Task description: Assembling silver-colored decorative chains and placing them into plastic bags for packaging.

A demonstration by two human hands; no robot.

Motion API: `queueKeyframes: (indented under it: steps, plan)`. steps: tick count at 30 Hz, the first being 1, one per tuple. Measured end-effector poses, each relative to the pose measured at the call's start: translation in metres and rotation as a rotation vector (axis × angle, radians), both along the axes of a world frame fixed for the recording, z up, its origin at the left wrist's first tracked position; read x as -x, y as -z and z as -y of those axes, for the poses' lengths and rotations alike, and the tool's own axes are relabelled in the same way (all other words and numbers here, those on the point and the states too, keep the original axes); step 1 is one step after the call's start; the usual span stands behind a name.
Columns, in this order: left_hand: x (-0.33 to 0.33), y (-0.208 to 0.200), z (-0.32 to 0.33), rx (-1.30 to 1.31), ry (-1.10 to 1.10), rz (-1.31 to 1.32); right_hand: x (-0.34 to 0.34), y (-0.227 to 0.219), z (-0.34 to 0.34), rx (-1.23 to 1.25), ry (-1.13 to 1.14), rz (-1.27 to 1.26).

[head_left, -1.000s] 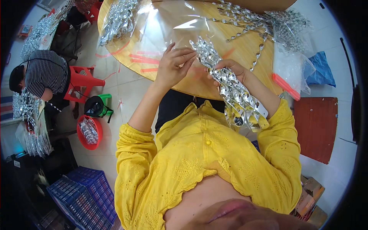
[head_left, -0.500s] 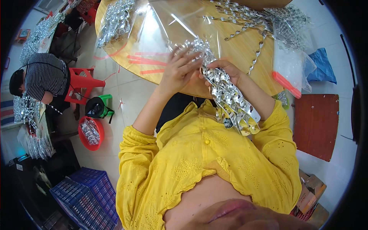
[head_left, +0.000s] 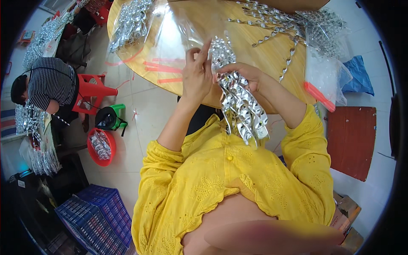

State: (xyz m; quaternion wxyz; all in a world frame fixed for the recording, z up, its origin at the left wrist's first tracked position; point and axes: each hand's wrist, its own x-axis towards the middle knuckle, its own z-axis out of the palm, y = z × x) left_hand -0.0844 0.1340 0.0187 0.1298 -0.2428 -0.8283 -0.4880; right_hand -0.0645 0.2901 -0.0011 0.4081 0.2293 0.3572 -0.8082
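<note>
A bundle of twisted silver strips (head_left: 245,111) hangs in front of my chest at the table's near edge. My right hand (head_left: 245,75) is closed around its middle, thumb across the top. The bundle's upper end (head_left: 222,52) sticks out beyond that grip, over the table, while its lower ends dangle toward my yellow top. Close against the left side of the bundle is my left hand (head_left: 197,70), its index finger stretched upward and another finger bent, apart from it. Where its thumb side meets the bundle is partly hidden.
On the wooden table (head_left: 272,63) lie clear plastic bags (head_left: 176,32), pink strips (head_left: 163,68), a bagged silver pile (head_left: 131,23) and more twisted strips (head_left: 272,17). A plastic bag with a red edge (head_left: 321,80) hangs right. Leftward sits a person (head_left: 51,80) near a red basin (head_left: 101,146).
The bundle and my right hand have shifted left, and its lower ends have swung left. My left hand has drawn from the bundle's upper end to its side, index finger now raised.
</note>
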Motion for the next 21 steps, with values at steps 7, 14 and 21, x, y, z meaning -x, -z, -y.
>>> queueKeyframes:
  steps: [7, 14, 21]
  plan:
    - [0.025, -0.001, 0.012, -0.170, 0.022, 0.090, 0.002, -0.006, 0.002, 0.130, 0.126, 0.056]
    - [-0.028, 0.022, 0.029, -0.047, 0.252, 0.230, -0.018, 0.002, 0.013, 0.105, 0.211, -0.098]
    - [-0.075, 0.044, 0.055, -0.104, 0.213, 0.385, -0.090, -0.008, 0.012, -0.052, 0.236, -0.245]
